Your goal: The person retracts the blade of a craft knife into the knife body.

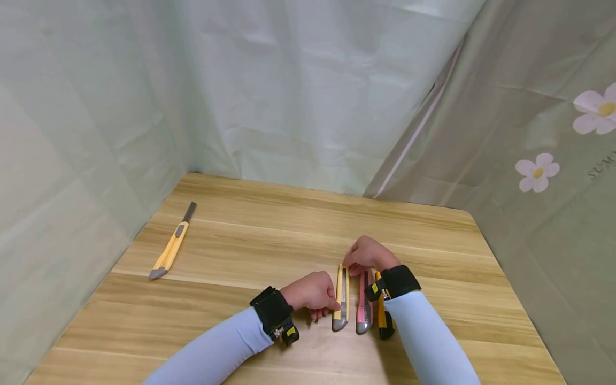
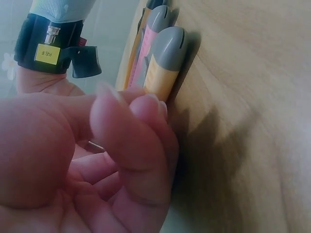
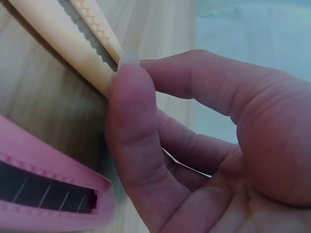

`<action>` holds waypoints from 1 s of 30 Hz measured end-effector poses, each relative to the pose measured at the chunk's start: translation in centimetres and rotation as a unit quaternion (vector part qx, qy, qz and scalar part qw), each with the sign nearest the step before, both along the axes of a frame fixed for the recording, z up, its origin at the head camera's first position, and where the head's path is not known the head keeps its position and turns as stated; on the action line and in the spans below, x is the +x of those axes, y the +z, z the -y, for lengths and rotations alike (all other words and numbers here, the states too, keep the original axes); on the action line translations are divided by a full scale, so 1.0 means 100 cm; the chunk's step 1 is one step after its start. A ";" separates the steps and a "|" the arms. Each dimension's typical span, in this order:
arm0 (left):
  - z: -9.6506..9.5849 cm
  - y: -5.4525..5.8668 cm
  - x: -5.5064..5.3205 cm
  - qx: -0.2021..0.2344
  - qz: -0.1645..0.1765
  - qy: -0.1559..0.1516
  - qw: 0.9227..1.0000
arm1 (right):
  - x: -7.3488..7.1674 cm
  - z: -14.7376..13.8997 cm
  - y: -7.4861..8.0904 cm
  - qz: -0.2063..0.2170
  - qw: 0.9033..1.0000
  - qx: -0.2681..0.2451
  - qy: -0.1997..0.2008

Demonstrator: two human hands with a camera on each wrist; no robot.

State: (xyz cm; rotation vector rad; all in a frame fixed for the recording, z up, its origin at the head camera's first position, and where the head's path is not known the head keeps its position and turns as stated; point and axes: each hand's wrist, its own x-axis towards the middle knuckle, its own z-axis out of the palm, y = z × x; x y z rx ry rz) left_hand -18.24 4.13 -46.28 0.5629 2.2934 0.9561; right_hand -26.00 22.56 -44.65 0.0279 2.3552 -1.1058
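1. Right hand (image 1: 370,254): far end of the near yellow cutter (image 1: 342,299) is pinched between thumb and index finger, seen clearly in the right wrist view.
2. Left hand (image 1: 312,291): fingers are curled in, and the same cutter is gripped by the fingertips at its left side, near the grey end cap.
3. Near yellow cutter: laid on the bench (image 1: 240,240), grey cap toward the person. Segmented blade is housed in the slot between its two yellow rails.
4. Pink cutter (image 1: 363,305): set just right of the yellow one, roughly parallel. Dark scored blade (image 3: 43,191) is contained in its slot, as shown in the right wrist view.
5. Black-and-orange cutter (image 1: 383,316): placed right of the pink one, partly covered by the right wrist; blade position cannot be told.
6. Far yellow cutter (image 1: 171,250): left well apart, at the bench's left side. Grey blade (image 1: 190,212) is extended out of the body.
7. Black straps with small cameras are worn on both wrists, above pale blue sleeves (image 1: 433,337).
8. Bench is bordered by hanging sheeting (image 1: 308,96); white flowers (image 1: 537,172) are printed on the right part.
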 end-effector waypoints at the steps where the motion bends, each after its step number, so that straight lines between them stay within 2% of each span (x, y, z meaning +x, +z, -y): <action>1: 0.000 0.000 0.000 0.000 -0.001 0.000 1.000 | 0.000 0.000 0.000 -0.002 1.000 0.003 0.000; 8: 0.002 -0.004 -0.002 0.027 0.011 0.009 1.000 | -0.002 0.000 0.003 -0.010 1.000 0.010 -0.003; 11: 0.008 -0.007 -0.004 0.044 0.001 0.015 0.999 | -0.002 0.001 0.006 -0.040 0.999 -0.007 -0.009; 14: 0.024 -0.007 -0.007 0.063 -0.017 0.031 0.997 | -0.003 0.007 0.007 -0.087 0.995 -0.038 -0.017; 18: 0.063 0.002 -0.013 0.093 -0.035 0.072 0.992 | -0.007 0.025 0.010 -0.135 0.986 -0.085 -0.038; 23: 0.126 0.019 -0.020 0.092 -0.047 0.159 0.982 | -0.015 0.057 0.014 -0.163 0.979 -0.110 -0.044; 26: 0.164 0.027 -0.027 0.088 -0.044 0.213 0.972 | -0.020 0.078 0.014 -0.187 0.977 -0.095 -0.035; 30: 0.213 0.034 -0.039 0.083 -0.071 0.256 0.961 | -0.028 0.111 0.009 -0.250 0.967 -0.037 -0.015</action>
